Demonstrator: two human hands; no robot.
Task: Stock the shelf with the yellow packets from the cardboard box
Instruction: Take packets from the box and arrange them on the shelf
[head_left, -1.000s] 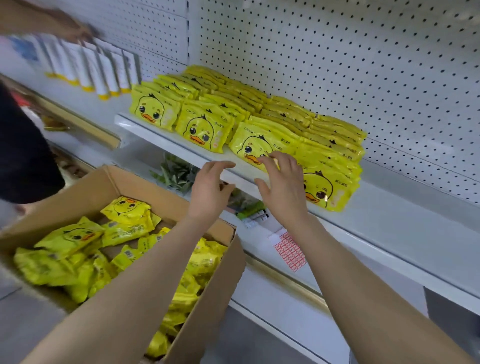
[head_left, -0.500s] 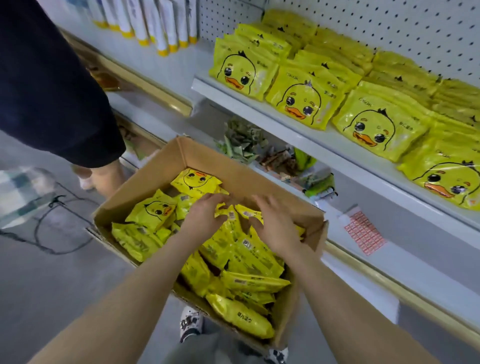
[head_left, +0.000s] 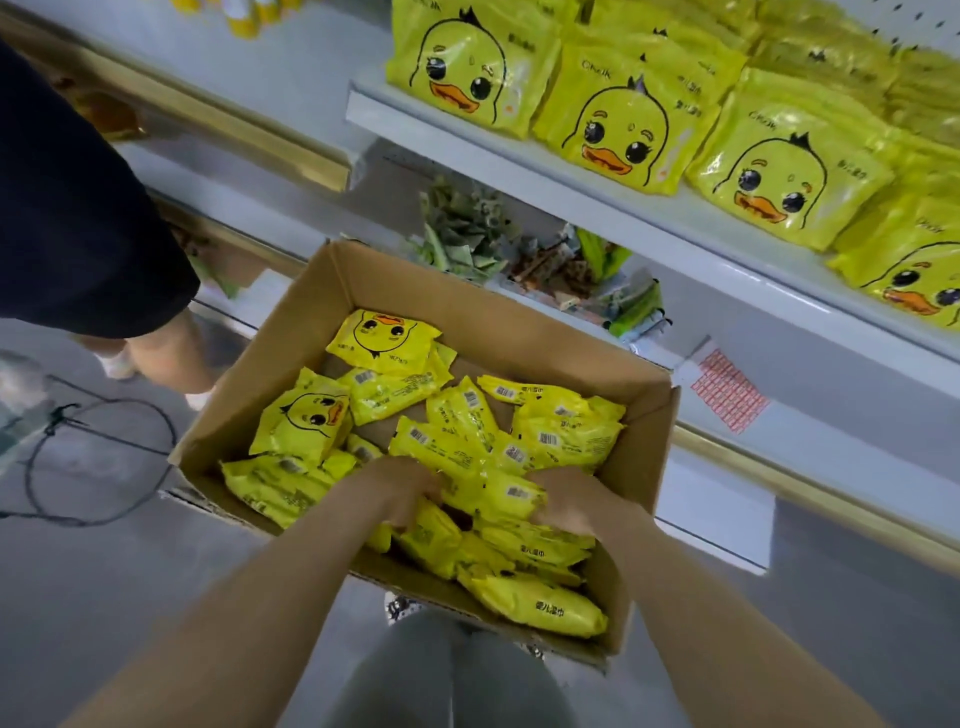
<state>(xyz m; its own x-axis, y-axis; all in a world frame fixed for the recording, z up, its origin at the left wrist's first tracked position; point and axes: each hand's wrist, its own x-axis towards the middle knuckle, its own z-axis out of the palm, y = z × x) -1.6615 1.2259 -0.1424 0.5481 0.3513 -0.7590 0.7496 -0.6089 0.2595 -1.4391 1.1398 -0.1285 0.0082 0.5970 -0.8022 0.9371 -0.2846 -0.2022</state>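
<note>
The cardboard box (head_left: 363, 275) sits on the floor, just in front of the shelf (head_left: 613, 202). It is full of yellow packets (head_left: 457, 431), all in a messy heap. Both hands are down inside the box, near its close side. The left hand (head_left: 400, 493) is curled around packets in the heap. The right hand (head_left: 571, 499) is curled around packets too, just beside the left one. Above the box, more duck packets (head_left: 618, 124) lie in neat rows on the shelf. Under that shelf, behind the box, is a pile of green and brown snacks (head_left: 519, 254). To the left of the box stands another person (head_left: 78, 208) in dark clothes.
</note>
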